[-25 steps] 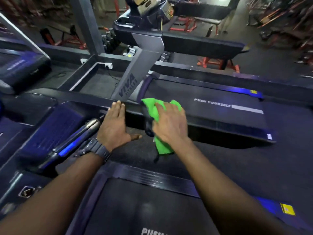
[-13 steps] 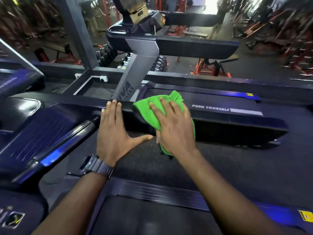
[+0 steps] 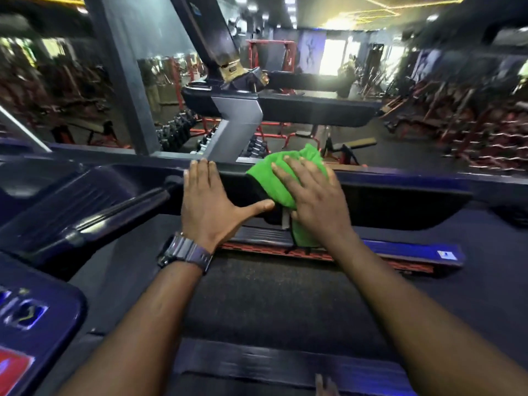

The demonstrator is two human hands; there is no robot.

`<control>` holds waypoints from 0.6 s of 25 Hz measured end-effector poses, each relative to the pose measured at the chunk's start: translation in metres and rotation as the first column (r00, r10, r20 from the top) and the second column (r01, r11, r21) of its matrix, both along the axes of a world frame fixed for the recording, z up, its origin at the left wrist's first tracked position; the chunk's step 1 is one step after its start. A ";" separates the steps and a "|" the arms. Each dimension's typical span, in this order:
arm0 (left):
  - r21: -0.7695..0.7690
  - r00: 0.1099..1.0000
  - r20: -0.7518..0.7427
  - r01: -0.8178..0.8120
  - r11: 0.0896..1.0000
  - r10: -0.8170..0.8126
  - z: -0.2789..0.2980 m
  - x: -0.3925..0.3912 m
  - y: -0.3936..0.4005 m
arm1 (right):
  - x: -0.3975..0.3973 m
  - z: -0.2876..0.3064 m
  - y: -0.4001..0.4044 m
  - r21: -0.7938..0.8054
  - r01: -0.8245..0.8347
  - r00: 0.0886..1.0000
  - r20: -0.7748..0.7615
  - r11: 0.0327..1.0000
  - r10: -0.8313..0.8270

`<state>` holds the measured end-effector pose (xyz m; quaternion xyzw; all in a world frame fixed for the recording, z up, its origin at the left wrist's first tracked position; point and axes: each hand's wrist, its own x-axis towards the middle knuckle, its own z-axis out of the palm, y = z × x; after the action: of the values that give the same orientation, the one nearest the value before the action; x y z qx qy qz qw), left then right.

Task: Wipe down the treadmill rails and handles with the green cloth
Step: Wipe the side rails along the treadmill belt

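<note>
Head view: the right hand (image 3: 314, 201) lies flat with fingers straight, pressing the green cloth (image 3: 281, 178) onto the top of the dark treadmill rail (image 3: 400, 192), near where the rail meets the grey post (image 3: 237, 130). The cloth drapes over the rail's near edge and hangs below the palm. The left hand (image 3: 210, 205), a watch (image 3: 185, 252) on its wrist, rests spread on the same rail just beside the cloth, thumb out toward it. The cloth looks soft, light and limp; it should bunch easily, so a flat palm over its middle likely controls it best.

Two hands (image 3: 257, 201), one green cloth (image 3: 281, 178), one wristwatch (image 3: 185, 251).
</note>
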<state>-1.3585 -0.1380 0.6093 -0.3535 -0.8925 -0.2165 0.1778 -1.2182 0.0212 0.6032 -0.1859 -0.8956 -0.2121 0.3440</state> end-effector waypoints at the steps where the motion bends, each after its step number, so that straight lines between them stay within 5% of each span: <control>1: -0.010 1.000 -0.008 -0.002 1.000 0.002 0.000 -0.001 0.003 | -0.008 -0.001 -0.006 -0.054 0.041 0.994 -0.096 0.998 -0.046; 3: -0.019 0.998 -0.055 -0.004 1.000 0.003 0.000 0.001 0.011 | -0.020 -0.016 -0.020 -0.135 0.029 0.977 -0.208 0.990 -0.057; 8: -0.067 0.941 -0.208 0.259 0.964 -0.267 0.003 0.034 0.045 | 0.035 -0.054 0.020 0.149 -0.138 0.980 -0.120 0.979 0.156; 12: 0.070 0.893 -0.161 0.436 0.897 -0.421 -0.001 0.073 0.064 | 0.022 -0.037 0.013 -0.121 -0.098 0.919 -0.392 0.988 0.043; 15: 0.070 0.897 -0.107 0.436 0.897 -0.428 0.002 0.074 0.053 | 0.052 -0.078 0.011 0.023 -0.097 0.962 -0.254 0.995 0.100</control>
<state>-1.2843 -0.0846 0.6116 -0.5437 -0.7719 -0.2756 0.1809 -1.1667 0.0322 0.5257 -0.1651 -0.8511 -0.1740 0.4671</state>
